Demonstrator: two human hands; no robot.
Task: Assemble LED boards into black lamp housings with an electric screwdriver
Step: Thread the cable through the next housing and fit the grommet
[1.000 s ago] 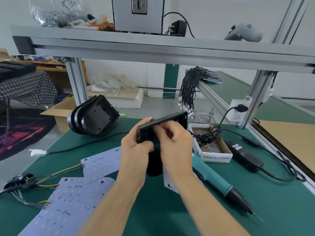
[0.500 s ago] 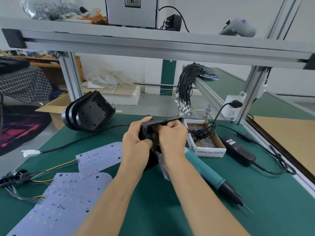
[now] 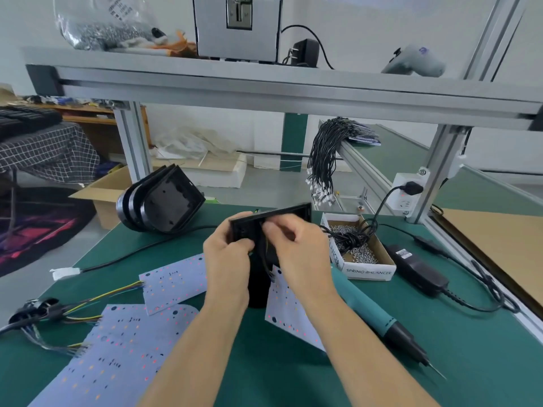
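Black housing: a black lamp housing (image 3: 274,220) is held above the green table (image 3: 367,377), near its middle, tilted with its edge up.
Left hand: the left hand (image 3: 226,259) grips the housing's left end, fingers (image 3: 245,245) curled round it.
Right hand: the right hand (image 3: 299,251) has its fingers curled at the housing's face, pinching something small and dark; what it is I cannot tell. Thin wires (image 3: 266,265) hang below.
LED boards: white LED boards (image 3: 173,277) lie flat on the table left of the hands; another LED board (image 3: 289,315) lies under the right wrist.
Screwdriver: a teal electric screwdriver (image 3: 382,321) lies on the table right of the right forearm, tip toward the near edge.
Screws: a cardboard box of screws (image 3: 364,259) sits just beyond it.
Spare housings: stacked black housings (image 3: 161,201) stand at the far left of the table.
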